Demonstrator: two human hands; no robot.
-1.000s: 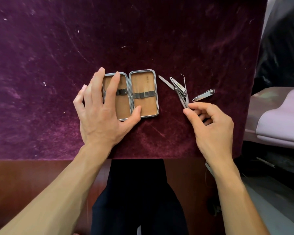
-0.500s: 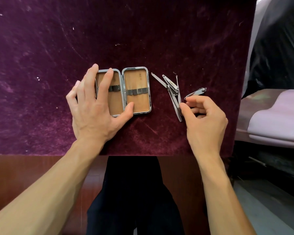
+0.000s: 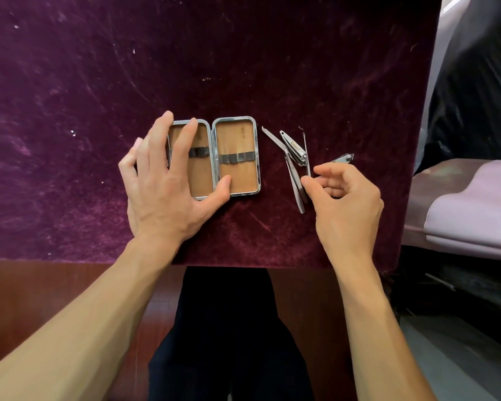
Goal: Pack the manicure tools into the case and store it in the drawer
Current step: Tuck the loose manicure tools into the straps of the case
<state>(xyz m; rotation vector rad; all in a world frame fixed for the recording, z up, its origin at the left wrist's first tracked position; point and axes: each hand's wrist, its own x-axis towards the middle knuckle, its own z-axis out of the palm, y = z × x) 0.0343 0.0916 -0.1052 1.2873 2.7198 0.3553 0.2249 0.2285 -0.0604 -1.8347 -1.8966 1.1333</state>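
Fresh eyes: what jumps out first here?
The open case, tan lining with empty elastic loops, lies on the purple velvet cloth under the flat left hand. Right of it sits a pile of steel manicure tools, the right hand curled at its near edge; whether it grips one is unclear.

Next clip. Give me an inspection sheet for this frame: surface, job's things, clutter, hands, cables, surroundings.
Surface: purple velvet cloth over a brown wooden table.
Job's things: case lies open and flat, and the elastic loops in both halves are empty. To its right is a loose heap: file, tweezers, large clipper, thin pick, small clipper.
Clutter: only white specks on the cloth.
Hands: left hand rests flat on the case's left half. Right hand has thumb and forefinger at the pick's lower end; grip unclear.
Cables: nothing seen.
Surroundings: lilac padded object and black sheeting at right.
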